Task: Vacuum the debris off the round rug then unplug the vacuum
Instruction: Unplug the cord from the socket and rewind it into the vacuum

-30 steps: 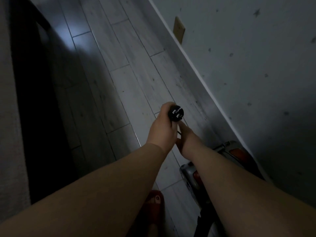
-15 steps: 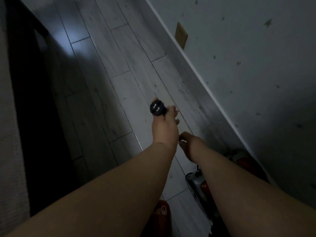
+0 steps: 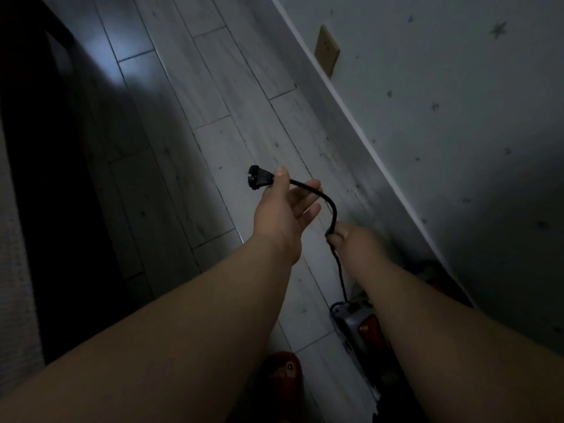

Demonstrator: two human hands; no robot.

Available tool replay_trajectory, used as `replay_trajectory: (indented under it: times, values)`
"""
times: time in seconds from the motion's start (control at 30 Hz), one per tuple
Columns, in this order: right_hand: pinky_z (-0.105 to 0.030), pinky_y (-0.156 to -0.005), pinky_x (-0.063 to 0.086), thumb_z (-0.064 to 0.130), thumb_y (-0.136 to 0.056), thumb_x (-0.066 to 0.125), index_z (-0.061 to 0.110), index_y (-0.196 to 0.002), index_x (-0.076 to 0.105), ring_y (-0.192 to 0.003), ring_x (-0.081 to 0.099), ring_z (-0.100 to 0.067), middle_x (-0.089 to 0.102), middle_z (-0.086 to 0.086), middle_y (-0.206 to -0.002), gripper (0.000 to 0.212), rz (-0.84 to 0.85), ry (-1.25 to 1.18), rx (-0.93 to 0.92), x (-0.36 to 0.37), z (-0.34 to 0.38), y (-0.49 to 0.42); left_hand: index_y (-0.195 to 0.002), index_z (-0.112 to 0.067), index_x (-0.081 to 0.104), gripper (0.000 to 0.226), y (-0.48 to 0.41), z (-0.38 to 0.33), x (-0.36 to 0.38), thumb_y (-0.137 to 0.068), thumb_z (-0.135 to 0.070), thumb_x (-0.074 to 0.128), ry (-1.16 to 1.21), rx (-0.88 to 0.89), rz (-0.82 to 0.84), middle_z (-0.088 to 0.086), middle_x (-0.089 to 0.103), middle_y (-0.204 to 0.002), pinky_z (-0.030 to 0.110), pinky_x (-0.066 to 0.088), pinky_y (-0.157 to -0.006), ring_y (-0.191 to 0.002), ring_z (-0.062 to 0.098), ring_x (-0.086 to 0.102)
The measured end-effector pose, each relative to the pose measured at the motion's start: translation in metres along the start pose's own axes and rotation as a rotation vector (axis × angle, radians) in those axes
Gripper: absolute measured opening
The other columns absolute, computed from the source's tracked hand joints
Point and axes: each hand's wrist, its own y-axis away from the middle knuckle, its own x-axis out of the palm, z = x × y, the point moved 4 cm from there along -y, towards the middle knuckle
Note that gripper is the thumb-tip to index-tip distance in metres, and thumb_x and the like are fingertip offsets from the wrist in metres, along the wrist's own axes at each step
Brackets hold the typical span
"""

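My left hand [image 3: 280, 210] holds the black plug [image 3: 259, 178] of the vacuum cord between thumb and fingers, prongs pointing left, above the pale plank floor. The black cord [image 3: 331, 209] arcs from it down to my right hand [image 3: 351, 239], which pinches the cord lower down. From there the cord drops to the grey and red vacuum [image 3: 357, 328] standing by the wall at the lower right, partly hidden by my right forearm. The wall outlet [image 3: 326, 51] with a tan plate sits above the baseboard, with nothing plugged in. The round rug is not in view.
A dark piece of furniture [image 3: 45, 178] fills the left side. The grey wall [image 3: 457, 117] and its baseboard run diagonally on the right. A red slipper [image 3: 283, 370] shows at the bottom between my arms. The room is dim.
My left hand has turned and moved the plug left, so a stretch of cord now shows between the hands. The right hand has slid down the cord toward the vacuum.
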Motion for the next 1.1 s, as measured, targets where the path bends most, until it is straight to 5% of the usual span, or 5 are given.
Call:
replay_trajectory:
  times: [0.23,0.4,0.63,0.73,1.1]
  values:
    - [-0.031,-0.07,0.048,0.029,-0.1,0.05,0.018,-0.097,0.061,-0.078,0.058,-0.026,0.061,-0.006,-0.08,0.017,-0.299,-0.046,-0.132,-0.049,0.046,-0.001,-0.092,-0.013,0.054,0.036,-0.002,-0.009,-0.009,-0.093,-0.048,0.049,0.146,-0.049,-0.034,-0.001,0.059,-0.063,0.03,0.053,-0.079,-0.084,0.02,0.07]
    - [-0.033,-0.073,0.05,0.023,-0.1,0.05,0.014,-0.104,0.063,-0.079,0.058,-0.025,0.062,-0.006,-0.083,0.016,-0.386,-0.08,-0.256,-0.064,0.08,0.003,-0.084,-0.011,0.047,0.024,-0.009,-0.015,-0.02,-0.1,-0.028,0.041,0.332,-0.127,-0.036,0.005,0.059,-0.083,0.03,0.058,-0.067,-0.074,0.017,0.072]
    - [-0.032,-0.068,0.044,0.019,-0.099,0.053,0.021,-0.093,0.053,-0.083,0.054,-0.024,0.054,0.0,-0.088,0.007,-0.309,-0.017,-0.221,-0.042,0.057,0.006,-0.078,-0.008,0.044,0.024,-0.002,0.005,-0.043,-0.1,-0.012,0.037,0.253,-0.199,-0.065,0.014,0.052,-0.102,0.027,0.058,-0.055,-0.066,0.017,0.073]
    - [-0.031,-0.068,0.039,0.02,-0.097,0.054,0.021,-0.091,0.058,-0.09,0.049,-0.022,0.052,0.005,-0.086,0.007,-0.246,0.183,-0.267,-0.033,0.042,0.004,-0.079,-0.011,0.044,0.022,0.0,0.02,-0.057,-0.1,-0.013,0.038,0.219,-0.235,-0.147,0.004,0.054,-0.066,0.028,0.053,-0.053,-0.052,0.013,0.067]
    - [-0.025,-0.099,0.039,0.017,-0.101,0.048,0.02,-0.143,0.049,-0.124,0.053,-0.025,0.054,-0.007,-0.142,0.042,0.272,0.365,0.021,0.013,-0.011,0.019,-0.09,-0.021,0.049,0.009,0.022,0.058,-0.078,-0.098,-0.022,0.046,-0.19,-0.28,-0.304,-0.003,0.035,-0.056,0.023,0.031,-0.05,-0.046,0.01,0.028]
